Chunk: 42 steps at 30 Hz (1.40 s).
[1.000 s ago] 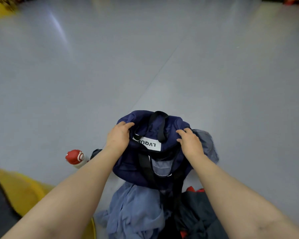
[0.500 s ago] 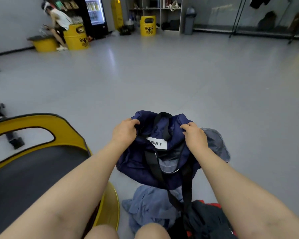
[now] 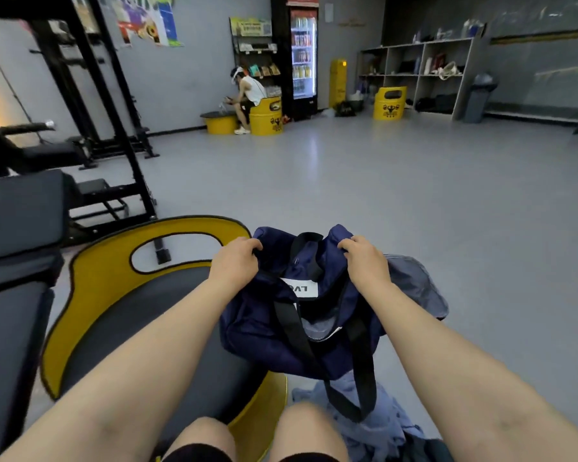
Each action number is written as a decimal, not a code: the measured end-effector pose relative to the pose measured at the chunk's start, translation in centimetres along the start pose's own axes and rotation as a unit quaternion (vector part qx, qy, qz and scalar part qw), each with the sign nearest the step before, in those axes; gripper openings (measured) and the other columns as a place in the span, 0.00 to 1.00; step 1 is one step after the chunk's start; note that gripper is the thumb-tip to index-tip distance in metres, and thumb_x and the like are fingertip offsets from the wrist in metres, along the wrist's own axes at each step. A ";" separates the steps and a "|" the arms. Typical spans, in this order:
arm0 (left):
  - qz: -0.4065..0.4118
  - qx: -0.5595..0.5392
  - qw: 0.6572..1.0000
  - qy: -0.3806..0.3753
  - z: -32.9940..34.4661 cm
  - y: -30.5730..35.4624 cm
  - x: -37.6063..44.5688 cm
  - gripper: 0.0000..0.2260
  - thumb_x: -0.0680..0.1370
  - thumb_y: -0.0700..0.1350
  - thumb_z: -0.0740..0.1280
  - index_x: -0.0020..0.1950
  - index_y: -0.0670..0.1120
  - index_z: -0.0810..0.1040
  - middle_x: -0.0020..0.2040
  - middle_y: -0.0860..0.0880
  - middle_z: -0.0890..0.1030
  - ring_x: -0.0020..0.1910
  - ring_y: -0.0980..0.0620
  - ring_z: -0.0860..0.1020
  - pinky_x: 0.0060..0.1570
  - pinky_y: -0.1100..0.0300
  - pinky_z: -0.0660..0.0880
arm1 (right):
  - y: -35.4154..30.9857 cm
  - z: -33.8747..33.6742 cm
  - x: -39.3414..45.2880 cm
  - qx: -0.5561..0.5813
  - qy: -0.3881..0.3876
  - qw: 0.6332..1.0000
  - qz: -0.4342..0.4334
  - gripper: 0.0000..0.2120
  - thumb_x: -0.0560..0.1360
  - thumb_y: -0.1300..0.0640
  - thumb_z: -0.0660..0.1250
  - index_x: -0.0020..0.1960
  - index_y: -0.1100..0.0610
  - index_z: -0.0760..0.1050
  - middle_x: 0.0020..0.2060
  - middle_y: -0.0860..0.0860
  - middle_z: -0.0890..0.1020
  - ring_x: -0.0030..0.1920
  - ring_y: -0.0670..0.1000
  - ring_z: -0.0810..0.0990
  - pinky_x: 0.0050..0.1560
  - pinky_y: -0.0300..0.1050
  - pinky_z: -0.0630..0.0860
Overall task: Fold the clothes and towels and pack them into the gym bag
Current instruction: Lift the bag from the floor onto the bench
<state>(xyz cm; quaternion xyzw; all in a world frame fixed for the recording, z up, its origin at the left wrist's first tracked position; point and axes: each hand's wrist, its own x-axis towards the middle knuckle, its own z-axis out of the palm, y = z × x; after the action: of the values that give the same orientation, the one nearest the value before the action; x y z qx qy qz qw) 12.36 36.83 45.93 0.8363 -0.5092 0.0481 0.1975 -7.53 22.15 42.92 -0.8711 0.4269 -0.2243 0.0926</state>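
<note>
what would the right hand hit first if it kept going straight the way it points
The right hand grips the bag rim, pointing forward and away. Past the rim, its line looks free over bare floor, though depth is hard to judge.

Both bare arms reach forward. The left hand (image 3: 235, 262) and right hand (image 3: 364, 261) curl their fingers, each gripping the gym bag's (image 3: 257, 331) top edge.

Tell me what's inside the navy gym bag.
Both hands, left hand and right hand, grip the navy gym bag. Through its opening only a bit of grey-blue fabric shows; anything deeper is hidden.
</note>
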 end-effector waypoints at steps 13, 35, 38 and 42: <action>-0.167 0.049 0.982 0.074 -10.8 -14.2 -10.4 0.13 0.77 0.39 0.59 0.57 0.47 0.78 0.57 0.47 0.78 0.56 0.45 0.75 0.47 0.56 0.70 | -19.7 3.3 0.0 0.021 -0.018 0.980 -0.195 0.12 0.77 0.65 0.59 0.58 0.57 0.74 0.56 0.55 0.75 0.51 0.60 0.75 0.48 0.48 0.70; -0.431 0.076 0.885 0.161 -19.1 -36.9 -28.5 0.10 0.76 0.39 0.58 0.54 0.47 0.76 0.56 0.48 0.76 0.51 0.45 0.75 0.44 0.57 0.67 | -54.3 12.8 -2.9 0.051 -0.057 0.894 -0.442 0.15 0.78 0.65 0.58 0.61 0.55 0.73 0.58 0.57 0.74 0.52 0.63 0.75 0.49 0.52 0.73; -0.459 0.066 0.872 0.157 -18.7 -39.2 -30.5 0.08 0.76 0.40 0.59 0.53 0.47 0.74 0.56 0.47 0.75 0.51 0.44 0.75 0.45 0.57 0.69 | -58.5 14.7 -3.3 0.066 -0.063 0.881 -0.464 0.15 0.78 0.66 0.58 0.62 0.56 0.74 0.59 0.57 0.74 0.52 0.63 0.75 0.50 0.50 0.72; -0.492 0.042 0.857 0.149 -18.0 -42.4 -32.3 0.07 0.75 0.39 0.59 0.52 0.45 0.73 0.53 0.46 0.76 0.49 0.44 0.75 0.45 0.56 0.71 | -64.2 17.7 -4.0 0.076 -0.075 0.868 -0.485 0.16 0.78 0.65 0.56 0.63 0.56 0.73 0.60 0.57 0.74 0.54 0.62 0.75 0.51 0.49 0.69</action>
<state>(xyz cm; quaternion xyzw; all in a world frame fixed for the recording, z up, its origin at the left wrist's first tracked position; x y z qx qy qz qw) 36.02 87.60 41.41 0.9681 0.0066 0.0898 0.2336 43.69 64.46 48.69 -0.9731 -0.0754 -0.2064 0.0696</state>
